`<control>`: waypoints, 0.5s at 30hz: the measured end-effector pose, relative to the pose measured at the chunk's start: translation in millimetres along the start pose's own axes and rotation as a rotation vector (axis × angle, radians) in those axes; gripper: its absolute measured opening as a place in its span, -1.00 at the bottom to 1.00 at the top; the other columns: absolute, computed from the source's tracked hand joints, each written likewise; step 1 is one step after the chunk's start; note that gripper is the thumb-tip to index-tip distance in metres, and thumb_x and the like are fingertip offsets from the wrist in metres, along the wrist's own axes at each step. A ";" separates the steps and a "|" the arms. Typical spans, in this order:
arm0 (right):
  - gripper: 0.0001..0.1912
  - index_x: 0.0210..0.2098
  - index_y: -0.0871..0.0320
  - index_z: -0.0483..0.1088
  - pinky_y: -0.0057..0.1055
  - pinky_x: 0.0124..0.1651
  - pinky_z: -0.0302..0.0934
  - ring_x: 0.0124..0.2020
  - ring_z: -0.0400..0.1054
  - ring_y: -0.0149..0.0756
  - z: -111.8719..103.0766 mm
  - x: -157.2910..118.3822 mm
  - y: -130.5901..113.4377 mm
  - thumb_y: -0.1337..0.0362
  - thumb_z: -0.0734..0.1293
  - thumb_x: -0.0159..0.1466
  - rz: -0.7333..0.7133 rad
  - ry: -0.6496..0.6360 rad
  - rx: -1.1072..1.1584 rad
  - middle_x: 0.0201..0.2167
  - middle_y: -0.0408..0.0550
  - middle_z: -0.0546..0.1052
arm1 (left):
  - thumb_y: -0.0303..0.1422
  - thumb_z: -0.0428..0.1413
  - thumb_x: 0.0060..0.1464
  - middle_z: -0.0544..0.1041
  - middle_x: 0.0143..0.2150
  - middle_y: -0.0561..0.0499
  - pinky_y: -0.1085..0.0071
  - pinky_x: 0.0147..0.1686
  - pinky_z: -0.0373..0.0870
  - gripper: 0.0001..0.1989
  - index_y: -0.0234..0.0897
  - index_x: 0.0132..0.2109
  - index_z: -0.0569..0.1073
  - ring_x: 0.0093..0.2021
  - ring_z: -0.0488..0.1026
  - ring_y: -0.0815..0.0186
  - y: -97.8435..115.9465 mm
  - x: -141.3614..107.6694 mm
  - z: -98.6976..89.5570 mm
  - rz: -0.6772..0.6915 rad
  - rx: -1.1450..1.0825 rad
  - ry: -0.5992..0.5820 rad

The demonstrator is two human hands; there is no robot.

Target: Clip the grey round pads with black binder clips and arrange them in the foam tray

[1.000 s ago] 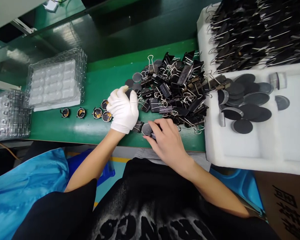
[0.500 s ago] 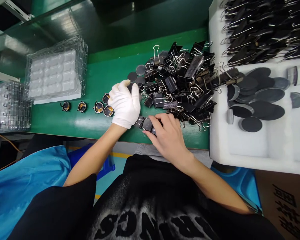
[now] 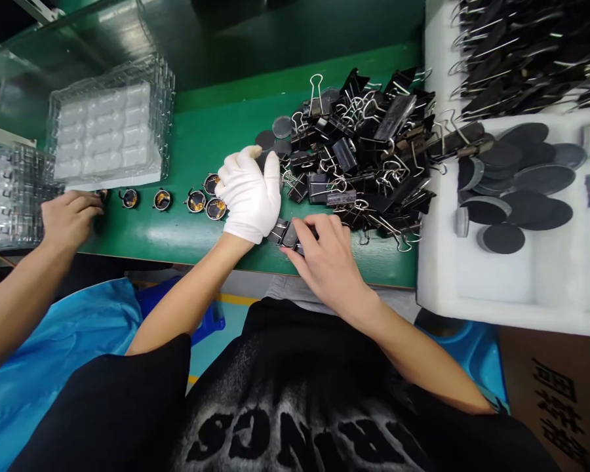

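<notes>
My bare right hand grips a dark-grey, rounded piece near the glossy green surface's front edge, beside my white fabric-gloved left hand, whose grip I can't make out from here.

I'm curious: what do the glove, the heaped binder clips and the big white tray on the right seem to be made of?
Glove: probably soft knitted fabric, matte, judging by its loose creases.
Binder clips: likely metal, partly black-coated, partly bare and shiny, from the bright wire glints.
White tray: perhaps plastic foam, given its thick, rounded walls and dull surface, though solid plastic is possible.
</notes>
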State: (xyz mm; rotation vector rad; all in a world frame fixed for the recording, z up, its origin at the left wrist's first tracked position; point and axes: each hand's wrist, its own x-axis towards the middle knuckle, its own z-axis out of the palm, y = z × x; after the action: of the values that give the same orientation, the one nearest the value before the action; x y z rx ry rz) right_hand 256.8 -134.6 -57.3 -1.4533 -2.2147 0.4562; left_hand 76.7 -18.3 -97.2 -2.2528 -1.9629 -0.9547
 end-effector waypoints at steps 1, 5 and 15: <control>-0.63 0.16 0.28 0.34 -0.12 -0.13 0.14 -0.04 0.21 0.04 1.0 0.2 0.3 0.21 0.25 0.45 0.002 0.003 0.002 -0.05 0.26 0.41 | 0.02 -0.15 0.42 0.26 0.32 -0.18 -0.36 0.27 0.11 -0.51 -0.12 0.30 0.25 0.39 0.16 -0.17 0.9 0.2 0.2 -0.018 -0.019 -0.004; -0.62 0.16 0.27 0.36 -0.11 -0.09 0.18 -0.04 0.23 0.03 4.7 0.1 -0.1 0.19 0.27 0.44 0.018 0.002 0.003 -0.02 0.25 0.42 | 0.07 -0.13 0.39 0.31 0.27 -0.21 -0.36 0.29 0.05 -0.49 -0.19 0.19 0.34 0.39 0.15 -0.19 13.5 3.7 -3.0 -0.125 -0.114 -0.017; -0.51 -0.16 0.15 0.54 -0.32 -0.21 0.23 -0.29 0.38 -0.24 -52.0 -2.7 8.8 -0.10 0.19 0.45 0.233 -0.263 0.793 -0.32 -0.04 0.53 | -0.02 -0.37 0.44 0.58 -0.19 -0.09 0.31 -0.16 0.43 -0.38 -0.27 -0.05 0.49 -0.19 0.53 0.28 57.4 9.5 -99.6 0.387 -0.522 -0.480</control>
State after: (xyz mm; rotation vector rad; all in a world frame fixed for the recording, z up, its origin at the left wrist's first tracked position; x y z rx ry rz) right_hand 292.4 -132.1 -18.3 -1.2333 -1.6958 1.4730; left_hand 85.5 -60.4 9.8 -3.2532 -1.3915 -1.0352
